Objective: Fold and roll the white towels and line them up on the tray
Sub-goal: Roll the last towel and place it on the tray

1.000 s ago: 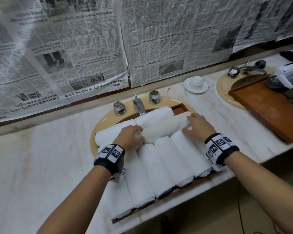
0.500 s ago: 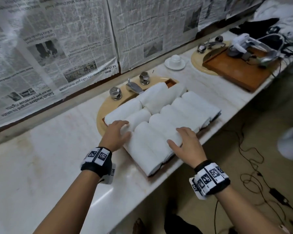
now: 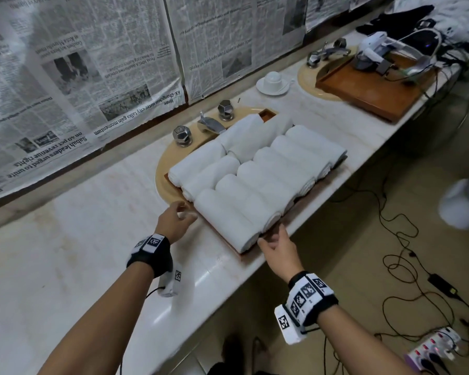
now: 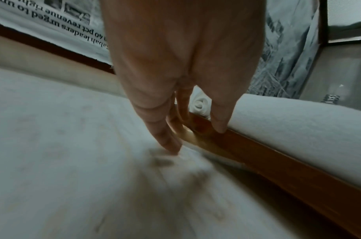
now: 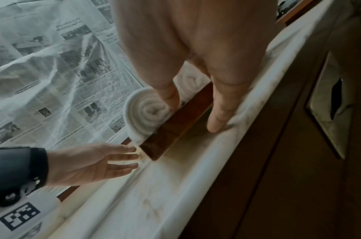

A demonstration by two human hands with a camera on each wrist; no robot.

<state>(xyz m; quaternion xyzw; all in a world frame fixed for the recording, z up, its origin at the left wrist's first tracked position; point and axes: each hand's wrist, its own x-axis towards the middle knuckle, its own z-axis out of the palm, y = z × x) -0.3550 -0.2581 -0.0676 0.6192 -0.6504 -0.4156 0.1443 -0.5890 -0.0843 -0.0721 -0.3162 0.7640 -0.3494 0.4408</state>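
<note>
Towels: I count eight or so rolled white towels lying side by side on the wooden tray, in two rows, the far row partly over the sink.
Tray: it sits on the marble counter, overlapping the beige sink, its near corner close to the counter's front edge.
Left hand: my left hand is at the tray's left side; in the left wrist view the fingers are straight, tips down on the counter, and the thumb touches the tray's wooden rim. It grasps nothing.
Right hand: my right hand is at the tray's near edge; in the right wrist view one finger points down onto the counter in front of the rim, the thumb against the end of the nearest roll. Fingers extended, nothing grasped.
Surroundings: faucet behind the towels, newspaper covering the wall, a cup on a saucer further right, a second tray holding a headset.
</note>
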